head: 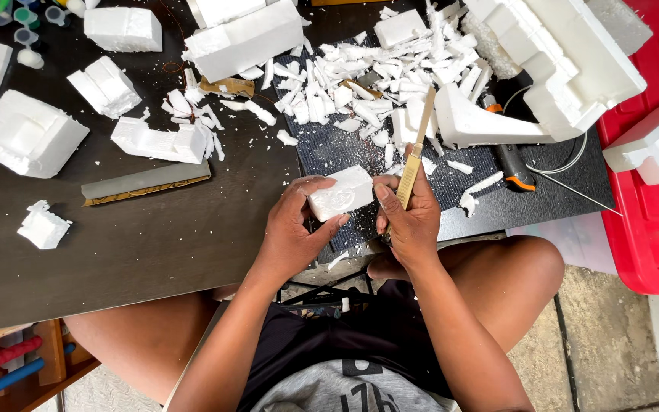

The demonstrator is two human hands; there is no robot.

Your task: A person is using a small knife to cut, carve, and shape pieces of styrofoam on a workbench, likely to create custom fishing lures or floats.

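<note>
My left hand grips a small white foam block at the table's front edge, fingers wrapped under and behind it. My right hand is closed around a yellowish knife or blade tool whose tip points up and away, right beside the block's right end. Both hands hover over a dark textured mat.
A heap of white foam shavings covers the mat. Larger foam pieces lie across the dark table. A flat sanding block lies left. An orange-handled tool and a red bin are on the right.
</note>
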